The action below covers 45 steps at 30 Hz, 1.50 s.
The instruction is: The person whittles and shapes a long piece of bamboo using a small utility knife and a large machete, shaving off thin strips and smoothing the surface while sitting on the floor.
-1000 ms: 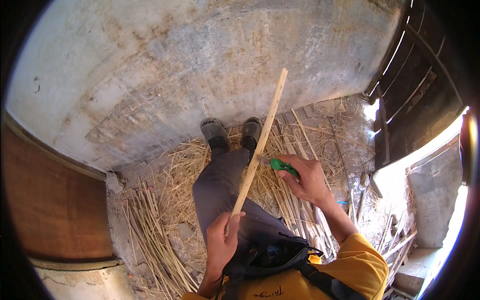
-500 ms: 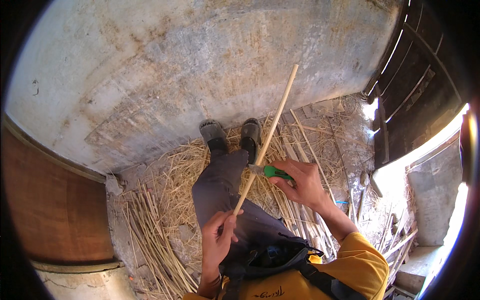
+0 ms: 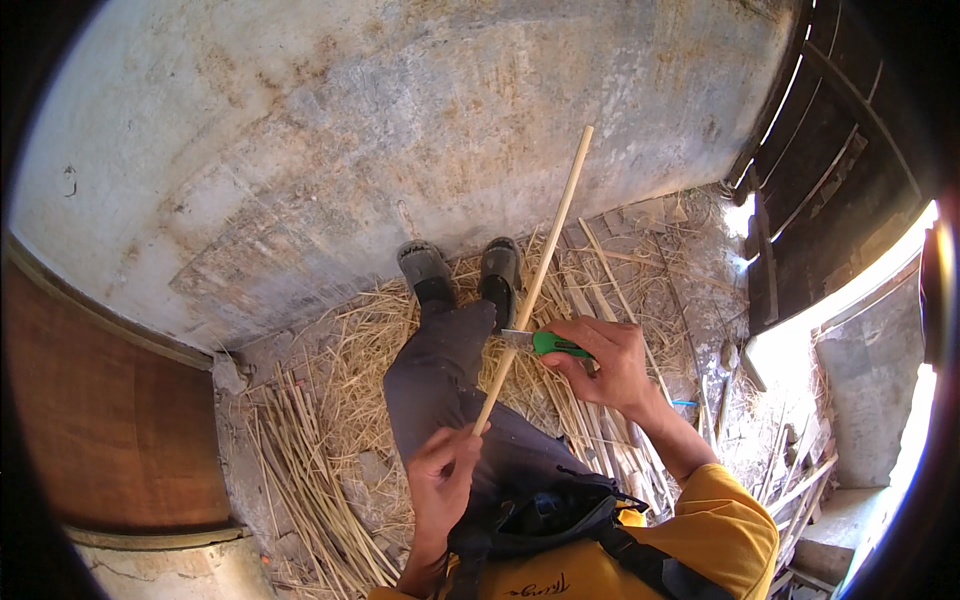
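My left hand (image 3: 442,478) grips the near end of a long pale wooden stick (image 3: 540,270) that slants up and away toward the wall. My right hand (image 3: 605,358) holds a green-handled knife (image 3: 548,344), its blade laid against the stick about midway along. Both hands are over my lap; my legs in grey trousers (image 3: 440,380) stretch forward to my dark shoes (image 3: 460,268).
A grey plastered wall (image 3: 400,130) rises just beyond my feet. Straw and split canes (image 3: 310,470) cover the ground around me, with more sticks at right (image 3: 620,440). A dark wooden door (image 3: 830,180) stands at right, a brown barrel (image 3: 100,420) at left.
The stick has tilted a little further to the right. My right hand with the knife has slid back along it toward me. My left hand has kept its grip.
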Each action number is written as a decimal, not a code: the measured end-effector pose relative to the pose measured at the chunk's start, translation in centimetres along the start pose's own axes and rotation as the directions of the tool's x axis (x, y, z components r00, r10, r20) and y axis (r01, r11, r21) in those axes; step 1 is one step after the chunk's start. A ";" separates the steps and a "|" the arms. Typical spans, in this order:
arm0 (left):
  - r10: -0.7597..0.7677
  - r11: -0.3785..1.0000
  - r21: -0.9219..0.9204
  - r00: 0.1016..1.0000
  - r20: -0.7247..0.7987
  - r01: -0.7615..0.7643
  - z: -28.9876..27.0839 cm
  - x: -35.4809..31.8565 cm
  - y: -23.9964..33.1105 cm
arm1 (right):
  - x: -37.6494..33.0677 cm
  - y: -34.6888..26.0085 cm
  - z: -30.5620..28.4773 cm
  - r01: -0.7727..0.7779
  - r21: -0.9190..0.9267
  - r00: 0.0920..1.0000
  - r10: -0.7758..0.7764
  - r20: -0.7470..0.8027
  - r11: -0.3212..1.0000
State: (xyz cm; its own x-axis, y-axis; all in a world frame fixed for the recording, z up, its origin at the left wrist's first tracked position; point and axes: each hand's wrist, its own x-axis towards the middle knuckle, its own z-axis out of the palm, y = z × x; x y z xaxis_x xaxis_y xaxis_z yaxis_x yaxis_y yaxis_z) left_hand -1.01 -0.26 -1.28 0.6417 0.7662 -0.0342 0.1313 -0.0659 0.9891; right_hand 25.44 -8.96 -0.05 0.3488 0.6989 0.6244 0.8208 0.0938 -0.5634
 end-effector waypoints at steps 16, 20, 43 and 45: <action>0.176 0.944 0.298 0.980 -0.092 -0.142 0.3 0.0 1.3 | 0.4 0.7 0.3 -0.003 -0.070 0.999 0.000 -0.045 0.998; 0.186 0.943 0.297 0.977 -0.103 -0.148 0.2 0.0 1.1 | 0.8 0.8 0.3 -0.020 -0.065 0.999 0.018 -0.029 0.998; 0.030 0.950 0.310 0.983 -0.182 0.028 -3.1 -3.9 -1.3 | 5.2 18.0 -4.7 -0.561 -0.175 0.808 0.488 -0.329 0.809; 0.029 0.933 0.356 0.978 -0.207 0.047 -3.7 -3.5 -1.7 | 4.3 17.5 -4.3 -0.552 0.128 0.806 0.567 -0.168 0.824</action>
State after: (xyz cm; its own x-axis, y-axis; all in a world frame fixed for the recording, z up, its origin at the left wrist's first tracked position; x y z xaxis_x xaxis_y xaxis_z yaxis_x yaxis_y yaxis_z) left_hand -6.25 -0.44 -2.35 0.4750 0.8796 0.0253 0.4217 -0.2528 0.8708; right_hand 43.28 -7.39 -4.91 0.8226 0.4979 0.2747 0.4253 -0.2179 -0.8784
